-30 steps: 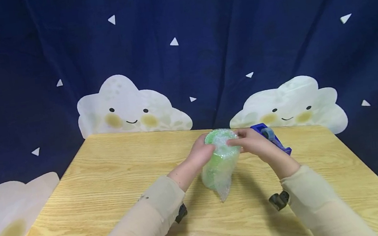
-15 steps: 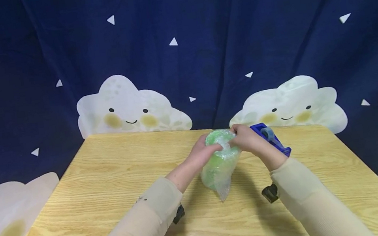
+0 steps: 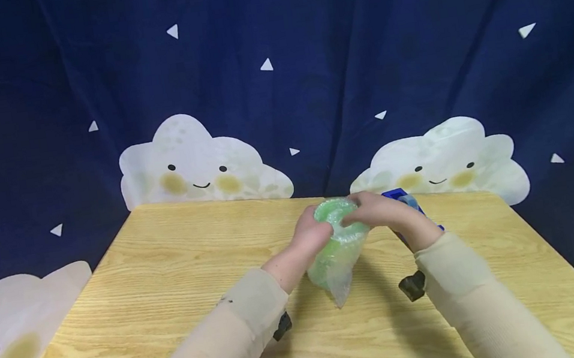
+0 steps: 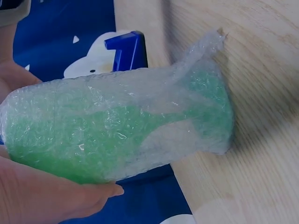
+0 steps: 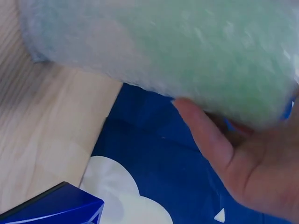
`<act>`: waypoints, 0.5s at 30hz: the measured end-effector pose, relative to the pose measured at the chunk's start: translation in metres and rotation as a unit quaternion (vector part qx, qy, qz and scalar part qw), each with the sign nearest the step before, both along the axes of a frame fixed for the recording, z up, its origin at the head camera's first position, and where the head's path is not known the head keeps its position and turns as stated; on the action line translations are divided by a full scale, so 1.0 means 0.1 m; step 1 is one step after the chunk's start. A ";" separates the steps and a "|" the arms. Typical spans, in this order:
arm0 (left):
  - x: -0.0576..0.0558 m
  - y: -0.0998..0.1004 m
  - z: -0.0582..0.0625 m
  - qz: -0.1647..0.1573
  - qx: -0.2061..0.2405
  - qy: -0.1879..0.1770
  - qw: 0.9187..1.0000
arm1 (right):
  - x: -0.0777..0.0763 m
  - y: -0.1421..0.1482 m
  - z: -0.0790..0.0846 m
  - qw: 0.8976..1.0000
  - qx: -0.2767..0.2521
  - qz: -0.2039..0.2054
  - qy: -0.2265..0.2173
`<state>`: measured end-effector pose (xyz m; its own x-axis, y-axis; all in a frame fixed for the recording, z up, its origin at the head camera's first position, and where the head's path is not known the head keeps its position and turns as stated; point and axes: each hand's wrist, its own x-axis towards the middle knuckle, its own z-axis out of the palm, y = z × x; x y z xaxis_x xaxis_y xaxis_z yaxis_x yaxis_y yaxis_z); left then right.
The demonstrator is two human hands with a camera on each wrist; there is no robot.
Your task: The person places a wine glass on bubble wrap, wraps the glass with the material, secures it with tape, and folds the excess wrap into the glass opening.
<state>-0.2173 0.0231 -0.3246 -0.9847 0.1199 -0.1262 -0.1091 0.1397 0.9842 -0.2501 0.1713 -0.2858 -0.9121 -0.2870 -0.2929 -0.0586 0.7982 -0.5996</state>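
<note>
A green goblet-shaped item wrapped in clear bubble wrap (image 3: 336,254) stands on the table, its wide end up. In the left wrist view the bubble-wrapped item (image 4: 93,130) narrows toward the middle and flares at its base, where a loose corner of wrap sticks out. My left hand (image 3: 311,230) grips the upper left side, thumb on the top. From the right, my right hand (image 3: 381,212) holds the rim with its thumb over the top. The fingers (image 5: 205,135) of the right hand lie along the item's side in the right wrist view.
Just behind my right hand on the wooden table (image 3: 184,265) is a blue tape dispenser (image 3: 393,194) with a roll of tape, partly hidden by the arm. A dark blue curtain (image 3: 230,77) with clouds hangs beyond the table's far edge.
My right hand lifted and shifted around the rim, and its thumb now lies over the top. The left thumb has bent down onto the wrap. The wrapped item stays in place.
</note>
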 end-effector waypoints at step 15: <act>-0.01 0.03 -0.02 -0.010 -0.001 -0.004 1.000 | 0.01 -0.09 -0.07 0.982 0.087 -0.025 0.167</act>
<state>-0.2181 0.0265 -0.3263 -0.9809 0.1402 -0.1350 -0.1146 0.1448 0.9828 -0.2496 0.1619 -0.2929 -0.9774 -0.2108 -0.0150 -0.1865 0.8940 -0.4073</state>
